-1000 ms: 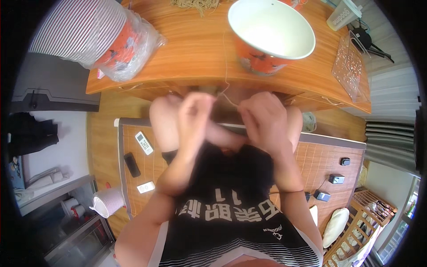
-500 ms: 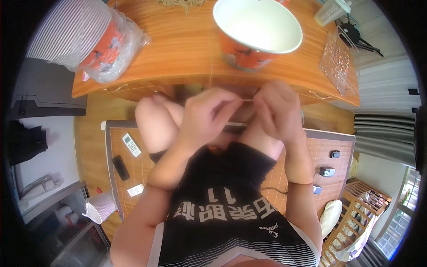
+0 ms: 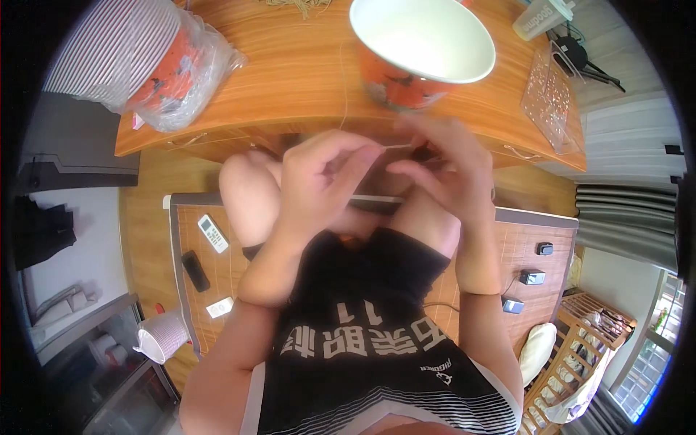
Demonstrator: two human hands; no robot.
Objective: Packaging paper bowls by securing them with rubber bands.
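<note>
Both forearms rise from the lower edge to meet at frame centre, where the left hand [image 3: 322, 177] and right hand [image 3: 442, 170] face each other, fingertips pinched and nearly touching.

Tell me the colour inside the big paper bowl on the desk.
Plain white inside the paper bowl; head view.

Wooden table [image 3: 290, 80], orange paper bowl [image 3: 420, 51], bagged stack of bowls [image 3: 138, 58], clear bag [image 3: 547, 94], perhaps fibres [image 3: 301, 6]

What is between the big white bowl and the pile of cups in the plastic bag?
Only bare wooden table, crossed by a thin thread, separates the bowl from the bagged cups in the head view.
</note>
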